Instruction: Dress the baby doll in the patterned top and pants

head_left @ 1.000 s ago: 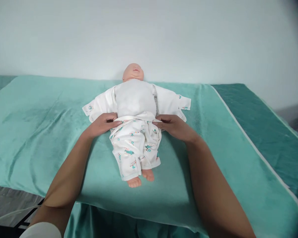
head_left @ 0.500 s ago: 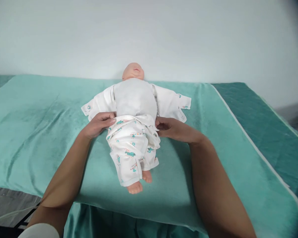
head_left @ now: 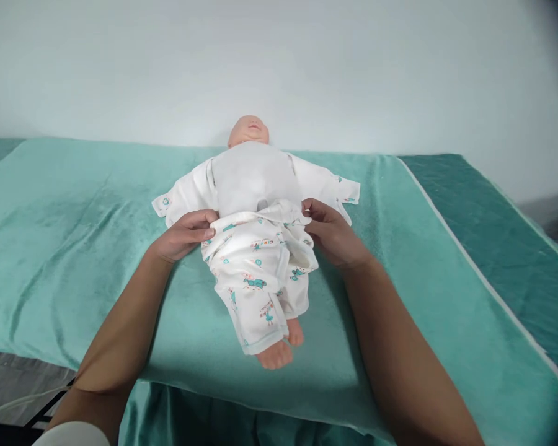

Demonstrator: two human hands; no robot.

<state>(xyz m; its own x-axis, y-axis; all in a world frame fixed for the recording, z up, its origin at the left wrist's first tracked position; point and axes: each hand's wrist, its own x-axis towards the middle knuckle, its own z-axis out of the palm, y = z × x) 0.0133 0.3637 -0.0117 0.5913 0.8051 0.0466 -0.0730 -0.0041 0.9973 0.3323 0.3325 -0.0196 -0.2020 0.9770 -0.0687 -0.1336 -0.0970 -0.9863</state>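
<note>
Teal plush cloth (head_left: 74, 248) covers the flat surface from edge to edge, draping over the near side, with a darker green cover (head_left: 493, 235) edged by a pale strip on the right. Behind it rises a plain pale wall (head_left: 353, 62), and a strip of grey floor (head_left: 13, 378) shows at the lower left.

On the middle of the cloth lies a baby doll (head_left: 253, 179) on its back. Its long axis runs away from the viewer, slightly slanted: the head is at the far end near the wall, and the bare feet (head_left: 276, 353) point toward the near edge, a little to the right. An open white jacket (head_left: 186, 192) is spread out to both sides under its torso. Printed white trousers (head_left: 260, 279) cover the legs, with the waistband bunched at the doll's hips.

The left hand (head_left: 183, 235) is closed on the waistband at the doll's one side, fingers curled over the fabric. The right hand (head_left: 330, 232) pinches the waistband at the other side, fingers tucked into the cloth. Both forearms reach in from the near edge.
</note>
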